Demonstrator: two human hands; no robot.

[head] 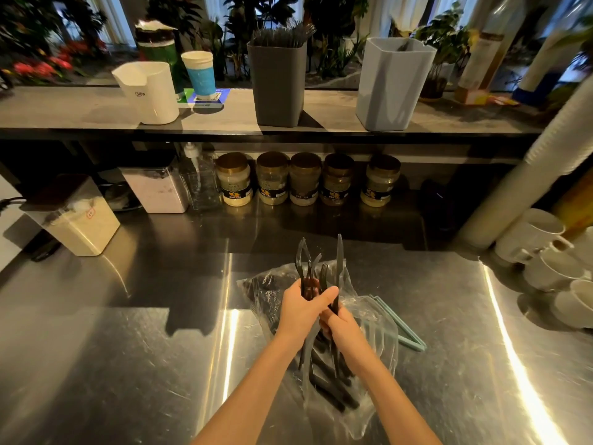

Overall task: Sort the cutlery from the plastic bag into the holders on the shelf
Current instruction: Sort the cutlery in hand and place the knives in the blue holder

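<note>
A clear plastic bag lies on the steel counter with several black plastic cutlery pieces inside. My left hand grips a bunch of black forks upright above the bag. My right hand, just below and to the right, holds a black knife that points up. On the shelf stand a dark grey holder packed with cutlery, a light blue holder with one piece showing inside, and a white holder.
A paper cup and a green canister stand on the shelf. Jars and powder containers line the counter's back. White mugs and a tall cup stack sit right. A pale green clip lies beside the bag.
</note>
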